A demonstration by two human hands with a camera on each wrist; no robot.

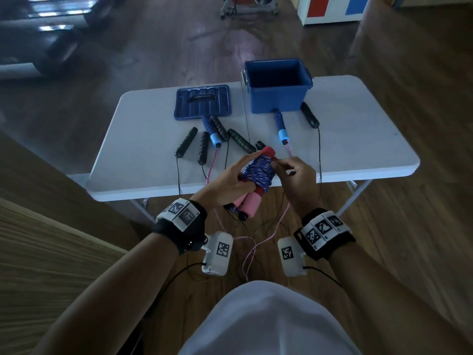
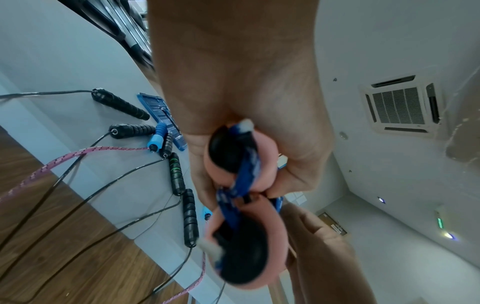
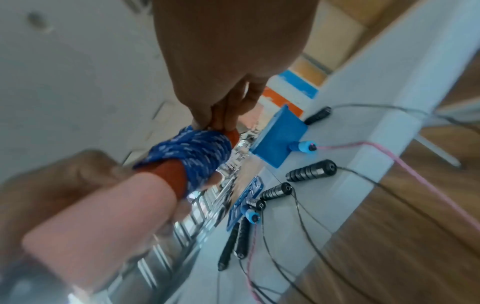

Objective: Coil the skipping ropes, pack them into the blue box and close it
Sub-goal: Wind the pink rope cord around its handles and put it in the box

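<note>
Item: blue box [image 1: 277, 97], open on my worktop [image 1: 358, 149], nothing visible inside.
Lid [image 1: 202, 102] beside it; left hand [image 1: 230, 179] grips the coiled rope bundle [image 1: 257, 172], right hand [image 1: 298, 175] fingers pinching its top.

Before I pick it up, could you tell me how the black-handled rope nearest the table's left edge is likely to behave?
The black handle looks ribbed, so probably grippy, but cylindrical, so it may roll if nudged. Its thin cord hangs limp over the table edge, so it will likely trail and may snag neighbouring cords.

Braided rope [image 1: 258, 172], glossy wood floor [image 1: 153, 57]
</note>
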